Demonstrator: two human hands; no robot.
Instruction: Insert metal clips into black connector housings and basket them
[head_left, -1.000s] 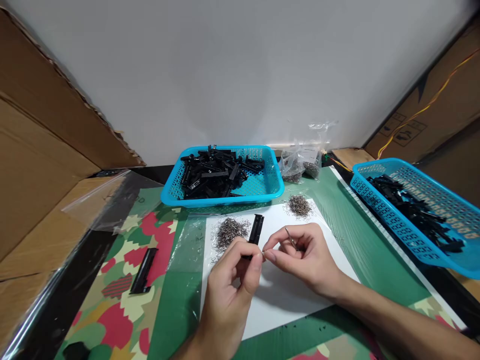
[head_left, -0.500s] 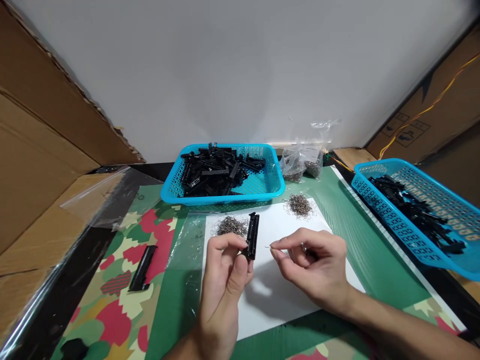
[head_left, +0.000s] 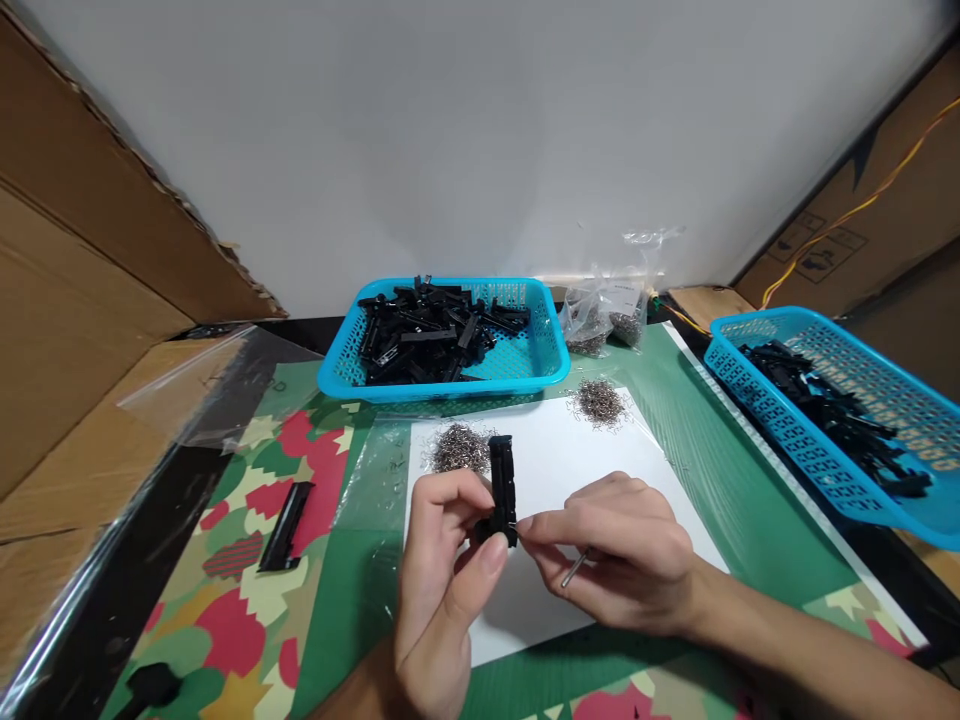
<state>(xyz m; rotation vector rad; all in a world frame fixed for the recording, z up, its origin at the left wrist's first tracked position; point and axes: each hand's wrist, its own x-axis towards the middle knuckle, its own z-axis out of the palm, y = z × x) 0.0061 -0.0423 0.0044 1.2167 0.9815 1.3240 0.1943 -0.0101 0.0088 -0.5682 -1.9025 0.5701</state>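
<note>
My left hand (head_left: 450,580) grips a narrow black plastic part (head_left: 502,485) between thumb and fingers, holding it upright above the white paper. My right hand (head_left: 615,550) has its thumb and index finger pinched against the lower right side of that part. A small wire spring in this pinch is mostly hidden by the fingertips. A thin metal rod (head_left: 576,567), tucked under the curled fingers of the same hand, points down and left. Behind the held part lies a pile of small wire springs (head_left: 459,448), with a second pile (head_left: 599,402) farther right on the paper.
A blue basket (head_left: 442,391) of black parts stands at the back, and another blue basket (head_left: 825,480) at the right. Plastic bags of springs (head_left: 600,320) sit between them. One black part (head_left: 286,527) lies on the patterned mat at left. White paper (head_left: 555,610) covers the middle.
My right hand has moved left, bringing its fingertips from beside the black part to its lower end. The part has turned in my left hand, and the metal rod now shows.
</note>
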